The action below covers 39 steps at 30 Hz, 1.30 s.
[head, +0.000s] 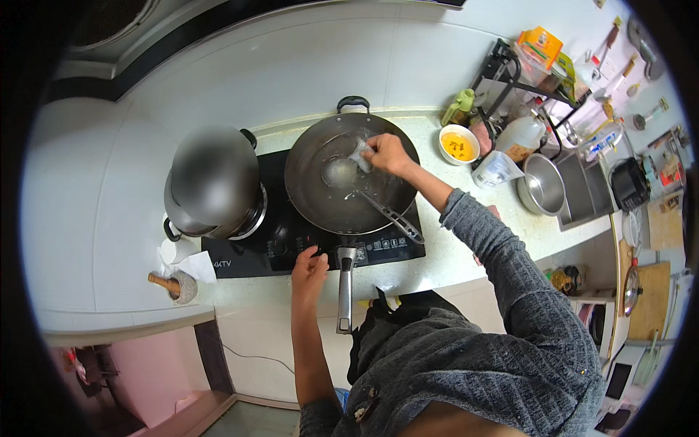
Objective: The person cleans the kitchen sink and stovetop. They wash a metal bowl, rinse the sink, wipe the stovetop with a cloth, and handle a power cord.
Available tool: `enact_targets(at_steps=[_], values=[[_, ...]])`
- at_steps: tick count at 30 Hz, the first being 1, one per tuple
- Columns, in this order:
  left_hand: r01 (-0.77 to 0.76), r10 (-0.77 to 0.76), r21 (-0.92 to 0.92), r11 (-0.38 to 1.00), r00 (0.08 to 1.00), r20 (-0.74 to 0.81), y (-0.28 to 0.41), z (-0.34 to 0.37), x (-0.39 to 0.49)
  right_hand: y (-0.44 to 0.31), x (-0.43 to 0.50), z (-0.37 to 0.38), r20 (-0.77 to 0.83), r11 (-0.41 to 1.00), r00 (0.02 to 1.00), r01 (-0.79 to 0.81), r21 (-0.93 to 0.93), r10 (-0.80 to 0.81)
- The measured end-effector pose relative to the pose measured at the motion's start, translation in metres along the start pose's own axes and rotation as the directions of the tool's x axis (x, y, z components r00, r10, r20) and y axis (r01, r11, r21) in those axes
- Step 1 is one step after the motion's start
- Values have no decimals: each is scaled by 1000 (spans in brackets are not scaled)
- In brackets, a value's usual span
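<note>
A large dark wok (311, 191) with a long metal handle stands on the black cooktop (278, 218). Over the wok, my right hand (387, 154) pinches a small crumpled pale piece of cloth or plastic (360, 155). Below it a metal ladle (392, 216) leans in the wok, its slotted handle across the near right rim and its bowl towards the middle. My left hand (309, 270) is at the cooktop's front edge, left of the wok handle (345, 289), fingers partly bent and holding nothing visible.
Left of the wok is another pan (175, 210), partly hidden by a blurred round patch. A stone mortar (187, 288) with a wooden pestle stands at the counter's left. On the right are a bowl of yellow liquid (458, 146), a plastic measuring jug (494, 170), a steel basin (540, 185) and the sink (584, 191).
</note>
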State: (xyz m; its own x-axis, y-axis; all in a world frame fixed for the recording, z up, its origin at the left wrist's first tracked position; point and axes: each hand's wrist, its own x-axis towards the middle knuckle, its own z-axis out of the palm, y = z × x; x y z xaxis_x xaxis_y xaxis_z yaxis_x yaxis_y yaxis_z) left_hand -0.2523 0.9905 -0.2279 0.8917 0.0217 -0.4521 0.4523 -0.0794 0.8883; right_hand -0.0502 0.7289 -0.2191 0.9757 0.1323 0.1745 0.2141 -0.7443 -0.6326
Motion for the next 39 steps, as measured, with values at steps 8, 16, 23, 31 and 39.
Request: enact_targets(at_steps=[8,16,23,31,39], values=[[-23,24,-30,999,1000,4,-14,1,-27,21,-40,18,49,999,998,36,-34,-35],[61,-61,-9,998,998,-3,0,4,-33,25,-42,5,-27,982,998,-45,185,51],[85,-87,-32,996,995,-48,5,4,-43,72,-43,-44,32,801,973,-206,562,228],[300,-234,-219,928,931,281,0,14,-34,75,33,-27,-179,985,973,-127,114,146],[561,-192,-405,722,725,661,-49,15,-2,69,158,29,3,992,992,-125,26,125]])
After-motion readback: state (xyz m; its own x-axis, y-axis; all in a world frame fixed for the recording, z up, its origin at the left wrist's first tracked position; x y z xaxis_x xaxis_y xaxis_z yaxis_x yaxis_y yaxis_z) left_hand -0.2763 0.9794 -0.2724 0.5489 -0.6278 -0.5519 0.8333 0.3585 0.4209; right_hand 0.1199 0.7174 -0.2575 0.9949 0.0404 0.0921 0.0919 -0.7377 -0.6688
